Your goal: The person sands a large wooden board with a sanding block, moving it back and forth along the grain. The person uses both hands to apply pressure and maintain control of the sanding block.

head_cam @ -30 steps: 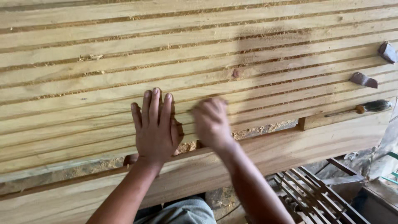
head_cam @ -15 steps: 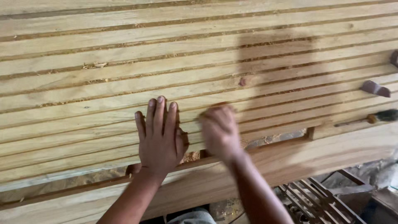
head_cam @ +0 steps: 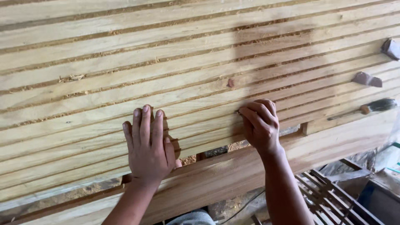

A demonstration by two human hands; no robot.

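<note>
Left hand (head_cam: 148, 146) flat, fingers spread, on the pale wooden slats (head_cam: 125, 87); right hand (head_cam: 260, 125) beside it, grip curled together against a slat, near the brush (head_cam: 366, 109).

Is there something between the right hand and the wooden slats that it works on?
No, nothing visible. The right hand is curled, its fingers directly touching the slats. The left hand lies flat on them too.

Pale matt wooden slats (head_cam: 175, 79), rough-sawn, dusted with sawdust (head_cam: 77, 77)
</note>
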